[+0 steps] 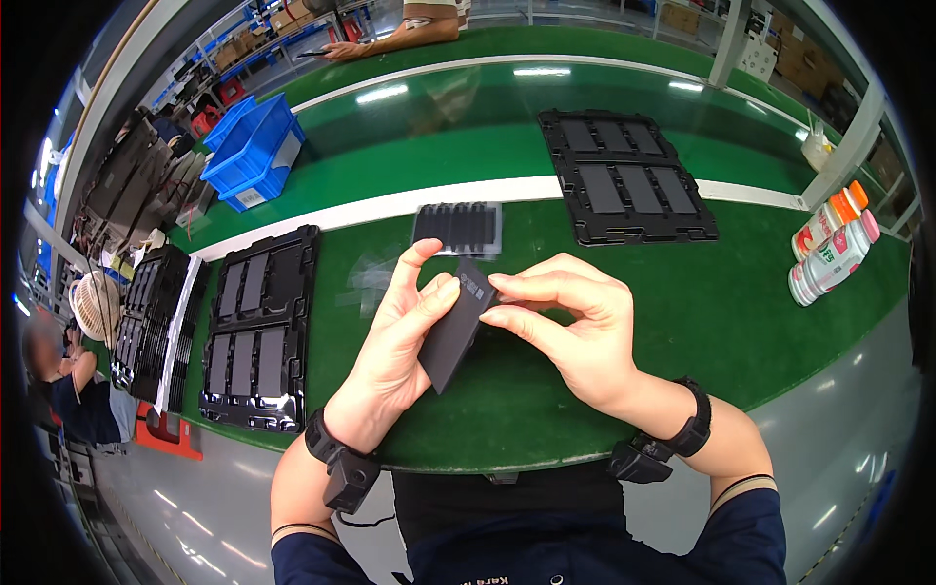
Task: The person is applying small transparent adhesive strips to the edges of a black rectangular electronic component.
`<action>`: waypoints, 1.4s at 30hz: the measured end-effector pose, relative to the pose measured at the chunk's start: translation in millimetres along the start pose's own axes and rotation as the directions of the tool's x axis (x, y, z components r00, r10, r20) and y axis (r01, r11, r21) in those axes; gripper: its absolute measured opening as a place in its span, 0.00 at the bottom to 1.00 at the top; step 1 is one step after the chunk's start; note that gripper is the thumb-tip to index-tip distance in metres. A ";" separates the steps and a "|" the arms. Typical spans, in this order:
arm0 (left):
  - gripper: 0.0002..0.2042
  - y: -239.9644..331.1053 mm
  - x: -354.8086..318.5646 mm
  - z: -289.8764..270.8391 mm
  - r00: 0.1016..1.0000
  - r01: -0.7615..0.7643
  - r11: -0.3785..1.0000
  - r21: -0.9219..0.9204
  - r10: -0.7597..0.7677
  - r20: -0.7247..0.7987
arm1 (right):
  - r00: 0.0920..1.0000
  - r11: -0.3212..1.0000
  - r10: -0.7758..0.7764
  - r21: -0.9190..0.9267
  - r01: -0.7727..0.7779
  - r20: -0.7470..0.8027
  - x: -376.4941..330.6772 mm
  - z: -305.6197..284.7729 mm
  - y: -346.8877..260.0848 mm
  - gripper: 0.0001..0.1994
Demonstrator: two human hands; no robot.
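My left hand (395,336) holds a flat, dark grey rectangular panel (453,330) tilted above the green bench, its thumb across the face and index finger raised. Small pale print shows near the panel's upper end. My right hand (575,327) is closed in a pinch at the panel's upper right edge, thumb and index finger close together. Whether those fingertips grip the panel itself or something thin at its edge, I cannot tell. Just beyond my hands lies a clear bag or sleeve of black strips (456,229). Crumpled clear film (370,278) lies left of it.
Black trays with grey panels stand at left (258,327) and far right (624,175); stacked black trays (146,317) are farther left. Blue bins (255,151) sit beyond the white strip. Two bottles (834,249) stand right, near a metal post (846,146). Other people are left and across.
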State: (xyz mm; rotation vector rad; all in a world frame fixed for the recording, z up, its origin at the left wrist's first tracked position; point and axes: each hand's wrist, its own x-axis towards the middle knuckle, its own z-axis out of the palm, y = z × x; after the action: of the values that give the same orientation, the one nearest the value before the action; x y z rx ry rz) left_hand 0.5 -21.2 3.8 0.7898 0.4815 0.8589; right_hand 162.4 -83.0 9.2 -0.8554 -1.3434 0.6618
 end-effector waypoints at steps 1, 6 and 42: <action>0.24 -0.7 0.1 -1.4 1.000 0.000 1.000 0.001 0.000 0.000 | 1.000 1.000 0.000 0.001 0.000 0.000 1.0 -1.8 2.1 0.11; 0.24 0.2 -1.6 -3.6 0.999 0.004 1.000 0.010 -0.004 0.045 | 0.990 0.973 0.143 0.182 -0.143 0.016 2.1 -3.0 1.9 0.11; 0.24 -2.8 3.4 -6.9 0.993 0.034 0.999 0.025 -0.036 0.115 | 0.665 0.266 0.436 0.619 -0.739 0.606 4.4 -6.1 9.2 0.11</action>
State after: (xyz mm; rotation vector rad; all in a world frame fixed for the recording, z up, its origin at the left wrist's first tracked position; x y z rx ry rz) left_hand -0.8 -16.7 -3.0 0.8452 0.4019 0.7716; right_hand 169.6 -75.2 3.8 -0.3930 -0.6948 1.9820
